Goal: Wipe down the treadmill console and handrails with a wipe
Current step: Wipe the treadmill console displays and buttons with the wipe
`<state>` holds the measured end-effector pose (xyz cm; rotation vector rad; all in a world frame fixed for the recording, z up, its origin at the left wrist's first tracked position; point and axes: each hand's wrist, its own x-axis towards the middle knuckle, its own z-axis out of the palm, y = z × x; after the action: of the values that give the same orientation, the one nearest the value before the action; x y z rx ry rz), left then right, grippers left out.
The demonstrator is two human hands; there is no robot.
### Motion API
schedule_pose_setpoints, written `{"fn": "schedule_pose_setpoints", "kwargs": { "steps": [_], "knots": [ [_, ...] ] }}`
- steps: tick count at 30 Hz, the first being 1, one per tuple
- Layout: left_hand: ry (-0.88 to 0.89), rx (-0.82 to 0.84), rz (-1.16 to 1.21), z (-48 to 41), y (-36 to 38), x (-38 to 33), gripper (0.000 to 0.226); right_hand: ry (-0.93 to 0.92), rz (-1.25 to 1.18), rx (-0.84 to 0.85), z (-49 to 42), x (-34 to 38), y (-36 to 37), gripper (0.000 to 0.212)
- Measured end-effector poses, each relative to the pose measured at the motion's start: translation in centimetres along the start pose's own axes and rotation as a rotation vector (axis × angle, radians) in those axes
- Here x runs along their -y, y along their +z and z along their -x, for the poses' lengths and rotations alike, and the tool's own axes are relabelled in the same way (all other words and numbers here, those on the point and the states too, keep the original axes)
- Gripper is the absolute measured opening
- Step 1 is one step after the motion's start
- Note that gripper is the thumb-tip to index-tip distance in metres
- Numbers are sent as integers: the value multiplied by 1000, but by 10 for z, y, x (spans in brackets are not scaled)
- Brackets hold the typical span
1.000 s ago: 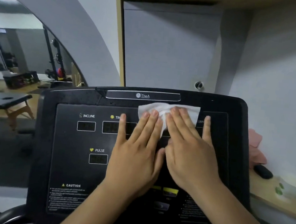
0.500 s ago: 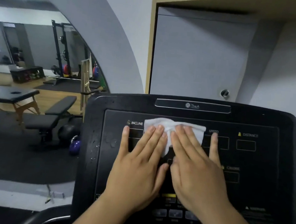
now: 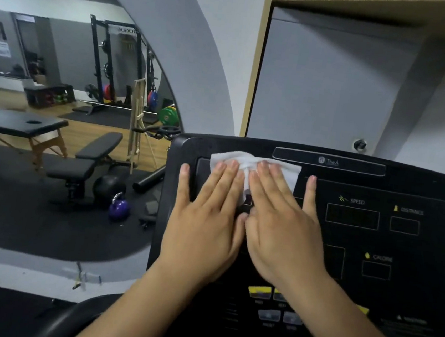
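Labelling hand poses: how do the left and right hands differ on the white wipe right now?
The left hand sits nearer the black treadmill console's left edge, its little finger off the white wipe on the bezel. The right hand sits more central, its little finger splayed right, past the wipe's edge. Both lie flat, palms down, thumbs meeting, inner fingers pressing the wipe against the upper-left panel.

Both hands (image 3: 242, 225) lie on the wipe (image 3: 254, 166) at the console's (image 3: 373, 239) upper left
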<state>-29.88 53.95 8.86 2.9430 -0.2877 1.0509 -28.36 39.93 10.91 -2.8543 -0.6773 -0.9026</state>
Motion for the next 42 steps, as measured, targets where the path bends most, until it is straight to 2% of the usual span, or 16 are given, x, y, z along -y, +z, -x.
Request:
{"fn": "schedule_pose_setpoints", "kwargs": {
  "steps": [4,10,15,21,24,28,32,37,42],
  "knots": [
    [-25,9,51,32,9,4,61,-14,-68,-14,27,19,17,62],
    [-102,-11,11,11,-7,22,59,-35,-25,30,-11,35,7,65],
    [-111,-13,66,41,-1,26,58,-47,-94,18,16,53,20,57],
    [-95,-53,113,9,-10,52,52,-80,-4,38,-25,63,15,62],
    [-91,-78,164,45,1,46,50,-106,-40,51,9,70,29,64],
    [-118,-8,206,72,11,43,51,-187,-43,94,29,70,35,64],
    [-103,-22,188,36,3,54,54,-128,9,70,-4,72,22,64],
    [-92,-70,180,90,21,30,51,-153,-90,56,45,73,44,59],
    [-103,-102,125,45,11,34,53,-117,-33,21,9,61,28,58]
  ]
}}
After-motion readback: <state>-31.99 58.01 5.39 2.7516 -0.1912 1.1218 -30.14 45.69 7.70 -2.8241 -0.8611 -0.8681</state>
